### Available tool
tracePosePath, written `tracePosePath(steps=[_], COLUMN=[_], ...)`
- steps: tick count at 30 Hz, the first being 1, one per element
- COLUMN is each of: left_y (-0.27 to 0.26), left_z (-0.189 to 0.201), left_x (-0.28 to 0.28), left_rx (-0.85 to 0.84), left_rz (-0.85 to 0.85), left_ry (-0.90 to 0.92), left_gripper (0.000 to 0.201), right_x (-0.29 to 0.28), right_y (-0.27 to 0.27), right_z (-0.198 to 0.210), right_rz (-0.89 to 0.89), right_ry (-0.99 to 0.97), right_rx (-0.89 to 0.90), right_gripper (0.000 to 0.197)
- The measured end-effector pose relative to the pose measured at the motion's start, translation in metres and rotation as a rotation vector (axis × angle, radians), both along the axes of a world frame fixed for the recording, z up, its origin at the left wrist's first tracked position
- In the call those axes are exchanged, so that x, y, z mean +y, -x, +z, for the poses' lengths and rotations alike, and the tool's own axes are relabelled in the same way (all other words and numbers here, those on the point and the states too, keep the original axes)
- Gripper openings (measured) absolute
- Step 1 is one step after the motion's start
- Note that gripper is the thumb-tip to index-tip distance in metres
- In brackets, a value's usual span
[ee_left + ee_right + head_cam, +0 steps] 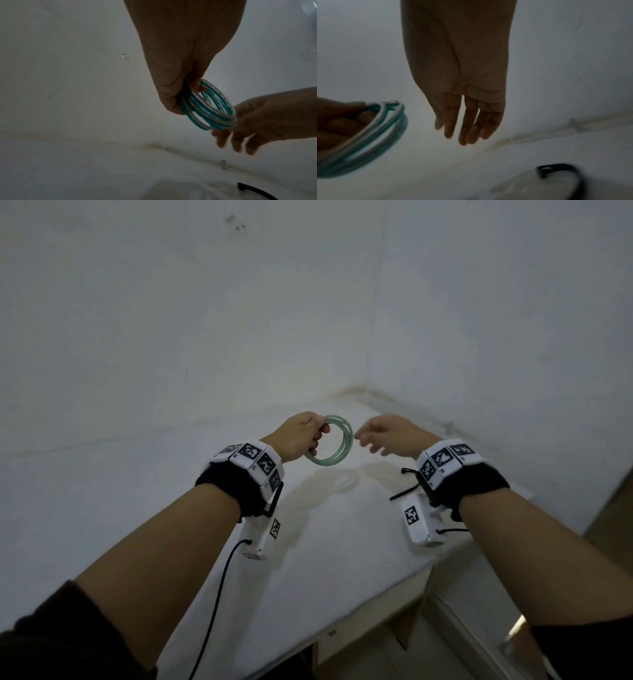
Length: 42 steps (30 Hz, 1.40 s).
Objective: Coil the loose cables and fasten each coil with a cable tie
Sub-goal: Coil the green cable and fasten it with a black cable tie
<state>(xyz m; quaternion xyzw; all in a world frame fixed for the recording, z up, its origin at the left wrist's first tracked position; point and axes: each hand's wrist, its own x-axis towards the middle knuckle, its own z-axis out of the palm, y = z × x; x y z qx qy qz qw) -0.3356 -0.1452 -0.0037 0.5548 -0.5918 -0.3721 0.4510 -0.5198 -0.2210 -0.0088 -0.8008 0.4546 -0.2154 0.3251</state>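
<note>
Head view: left hand (301, 436) grips a coiled teal-and-clear plastic cable (334, 455) above the white table (342, 542). Right hand (390, 436) hangs just beside it, fingers (467, 121) relaxed, holding nothing.

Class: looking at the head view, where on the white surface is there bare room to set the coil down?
Bare room: the white surface beneath the coil that the left hand grips, between the two wrists and out to the near edge. Tighter by the right hand, where a black strap lies.
</note>
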Motion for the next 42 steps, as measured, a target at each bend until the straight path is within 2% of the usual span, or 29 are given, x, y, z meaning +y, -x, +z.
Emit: tracePosePath(steps=[3,6,8,13,15,17,20,26,30,33,39,42], left_y=[0.017,0.03,0.036,0.042,0.04,0.035,0.023,-0.018,-0.057,-0.086,-0.136,-0.155], left_z=[-0.006,-0.01,-0.012,-0.013,-0.012,-0.012,-0.011,-0.007,-0.007,-0.007,-0.005,-0.003], left_x=[-0.009,-0.016,-0.019,-0.025,-0.026,-0.026,-0.026,-0.018,-0.005,0.009,0.043,0.059], left_rx=[-0.024,-0.028,-0.021,0.0,-0.001,-0.007,-0.02,-0.095,-0.091,-0.085,-0.06,-0.048], left_rz=[-0.021,-0.028,-0.024,-0.001,0.009,0.027,0.067,0.2,0.301,0.383,0.475,0.487], left_ry=[-0.028,-0.043,-0.047,-0.04,-0.035,-0.031,-0.034,-0.034,-0.044,-0.023,0.015,0.007], left_gripper=[0.033,0.033,0.034,0.034,0.034,0.035,0.035,0.035,0.035,0.035,0.033,0.035], right_x=[-0.011,-0.011,-0.013,-0.016,-0.017,-0.02,-0.019,-0.006,0.011,0.027,0.054,0.065], right_y=[0.041,0.064,0.072,0.075,0.074,0.069,0.053,-0.011,-0.058,-0.092,-0.157,-0.185], right_z=[-0.01,-0.018,-0.026,-0.039,-0.04,-0.039,-0.031,-0.001,0.014,0.018,0.013,0.012], right_rz=[-0.042,-0.006,0.029,0.052,0.079,0.037,-0.037,-0.037,0.053,0.181,0.342,0.398], right_ry=[0.045,0.049,0.028,0.104,0.118,0.122,0.075,0.015,-0.085,-0.198,-0.289,-0.292], right_rx=[0.394,0.665,0.725,0.753,0.69,0.543,0.17,-0.512,-0.802,-0.845,-0.665,-0.644], right_gripper=[0.019,0.031,0.031,0.013,0.007,0.014,0.021,0.018,0.007,0.011,0.011,0.011])
